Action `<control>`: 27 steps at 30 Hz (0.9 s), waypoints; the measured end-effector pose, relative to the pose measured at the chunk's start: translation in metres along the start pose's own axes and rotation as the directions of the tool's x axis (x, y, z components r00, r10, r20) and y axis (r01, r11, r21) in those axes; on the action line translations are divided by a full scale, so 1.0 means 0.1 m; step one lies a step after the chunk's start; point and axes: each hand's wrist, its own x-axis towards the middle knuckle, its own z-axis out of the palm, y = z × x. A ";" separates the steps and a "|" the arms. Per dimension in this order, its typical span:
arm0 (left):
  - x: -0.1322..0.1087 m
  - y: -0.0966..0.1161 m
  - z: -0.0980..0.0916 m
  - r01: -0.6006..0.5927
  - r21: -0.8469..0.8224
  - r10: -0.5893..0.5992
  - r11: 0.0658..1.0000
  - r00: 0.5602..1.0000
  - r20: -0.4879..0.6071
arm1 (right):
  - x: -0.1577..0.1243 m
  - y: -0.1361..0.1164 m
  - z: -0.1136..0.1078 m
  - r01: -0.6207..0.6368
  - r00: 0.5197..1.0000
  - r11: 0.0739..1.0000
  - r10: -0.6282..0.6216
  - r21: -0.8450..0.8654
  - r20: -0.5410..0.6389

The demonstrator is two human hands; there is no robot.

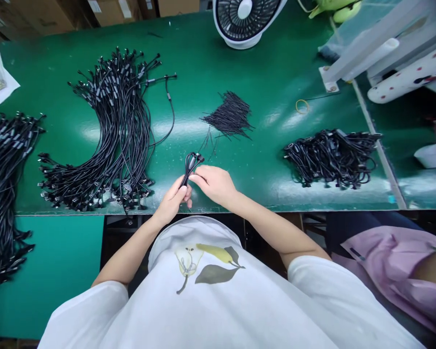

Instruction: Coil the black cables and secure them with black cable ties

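My left hand is closed around a black cable folded into a small looped bundle, whose loops and one plug stick up above the fingers. Pressed against the bundle from the right is my right hand, its thumb and fingers pinched together; whatever lies between them is too small to make out. Just beyond the hands lie a few loose black ties, thin and straight. Farther back sits a heap of similar ties.
Long black cables are piled at left, with another pile at the far left. Folded cable bundles lie at right. A fan stands at the back, near a metal bracket. A person in a pink garment sits at right.
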 end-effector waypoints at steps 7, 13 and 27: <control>0.00 0.01 0.04 -0.012 0.068 0.015 0.998 0.999 -0.048 | 0.01 0.05 -0.18 -0.095 0.976 0.955 0.145 0.282 -0.160; -0.02 0.08 0.08 0.098 -0.024 -0.099 0.995 0.995 -0.007 | -0.02 0.06 -0.27 -0.007 0.991 1.000 0.004 -0.025 -0.135; 0.00 0.41 0.05 0.311 -0.137 -0.315 0.941 0.949 -0.009 | -0.15 -0.08 -0.39 0.234 0.940 0.698 -0.341 -0.677 -0.027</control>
